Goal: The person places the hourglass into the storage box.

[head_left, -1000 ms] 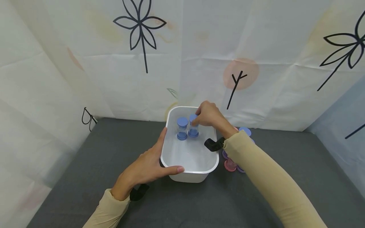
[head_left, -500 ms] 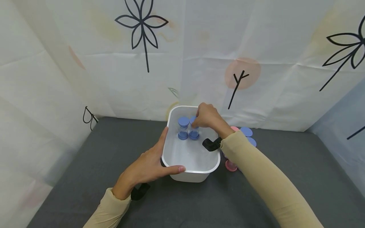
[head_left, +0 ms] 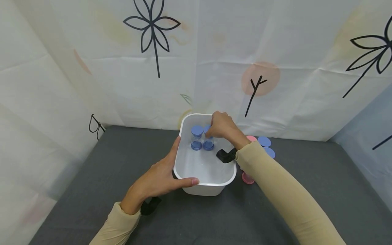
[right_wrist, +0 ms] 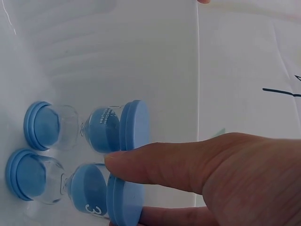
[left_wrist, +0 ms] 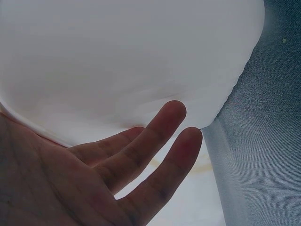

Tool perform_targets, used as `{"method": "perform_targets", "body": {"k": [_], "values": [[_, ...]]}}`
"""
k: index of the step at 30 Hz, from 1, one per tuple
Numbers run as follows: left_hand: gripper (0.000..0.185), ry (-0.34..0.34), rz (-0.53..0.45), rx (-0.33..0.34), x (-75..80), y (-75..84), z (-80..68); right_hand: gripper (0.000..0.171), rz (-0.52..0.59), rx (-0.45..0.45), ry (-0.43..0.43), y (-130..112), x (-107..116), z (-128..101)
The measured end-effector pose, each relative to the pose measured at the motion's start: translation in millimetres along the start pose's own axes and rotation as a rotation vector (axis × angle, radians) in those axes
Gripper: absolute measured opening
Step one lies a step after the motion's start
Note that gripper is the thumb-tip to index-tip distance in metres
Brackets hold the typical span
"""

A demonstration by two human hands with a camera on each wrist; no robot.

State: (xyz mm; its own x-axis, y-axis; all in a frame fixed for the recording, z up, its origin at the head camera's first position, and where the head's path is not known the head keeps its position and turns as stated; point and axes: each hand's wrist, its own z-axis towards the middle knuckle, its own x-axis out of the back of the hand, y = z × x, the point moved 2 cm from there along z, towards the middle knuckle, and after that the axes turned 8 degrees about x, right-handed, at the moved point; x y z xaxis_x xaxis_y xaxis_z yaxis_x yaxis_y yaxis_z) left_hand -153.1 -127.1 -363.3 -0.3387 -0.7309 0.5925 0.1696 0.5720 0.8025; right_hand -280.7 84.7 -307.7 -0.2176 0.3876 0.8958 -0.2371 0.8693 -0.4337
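Observation:
A white plastic tub (head_left: 211,184) stands on the grey table. Two blue sand timers stand upright side by side at its far end. My right hand (head_left: 212,132) reaches into the tub and pinches the top cap of the right timer (head_left: 208,145); the left timer (head_left: 196,137) stands free beside it. In the right wrist view a finger (right_wrist: 188,162) lies over the cap of the held timer (right_wrist: 89,190), next to the other timer (right_wrist: 101,129). My left hand (head_left: 166,173) rests against the tub's near left corner, thumb along the front rim, straight fingers (left_wrist: 155,136) against the tub wall (left_wrist: 131,61).
Right of the tub, partly behind my right sleeve, stand more timers: a pink one (head_left: 247,178) and blue caps (head_left: 264,141). A white curtain with black flower drawings closes the back and sides. Bare grey table (head_left: 92,177) lies to the left and front.
My right hand has sunk a little with the right timer, which now stands close to the other one. My left hand has stayed on the tub.

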Motion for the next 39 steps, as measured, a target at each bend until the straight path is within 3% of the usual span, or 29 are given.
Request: {"method": "perform_targets", "body": {"k": [12, 19, 22, 24, 28, 31, 39], "values": [[0.126, 0.004, 0.005, 0.004, 0.1, 0.0, 0.1, 0.038, -0.012, 0.028, 0.011, -2, 1, -1], [0.126, 0.011, -0.003, -0.012, -0.4, -0.3, 1.0, 0.029, 0.017, 0.024, 0.024, 0, 6, -2], [0.127, 0.013, -0.004, -0.014, -0.3, -0.6, 1.2, 0.041, 0.040, 0.033, 0.011, 1, 11, -3], [0.127, 0.012, -0.003, -0.011, -0.1, -0.9, 1.0, 0.045, 0.076, 0.045, 0.002, 2, 15, -5], [0.127, 0.007, -0.008, -0.006, 0.4, -1.3, 0.8, 0.029, 0.174, 0.061, -0.007, 7, 25, -10], [0.127, 0.004, -0.016, -0.010, 0.3, -0.9, 0.9, 0.051, 0.236, 0.055, -0.011, 10, 33, -16], [0.127, 0.005, -0.037, -0.033, -0.2, 0.5, 1.0, 0.057, 0.379, 0.049, 0.039, 16, 45, -45]]}}
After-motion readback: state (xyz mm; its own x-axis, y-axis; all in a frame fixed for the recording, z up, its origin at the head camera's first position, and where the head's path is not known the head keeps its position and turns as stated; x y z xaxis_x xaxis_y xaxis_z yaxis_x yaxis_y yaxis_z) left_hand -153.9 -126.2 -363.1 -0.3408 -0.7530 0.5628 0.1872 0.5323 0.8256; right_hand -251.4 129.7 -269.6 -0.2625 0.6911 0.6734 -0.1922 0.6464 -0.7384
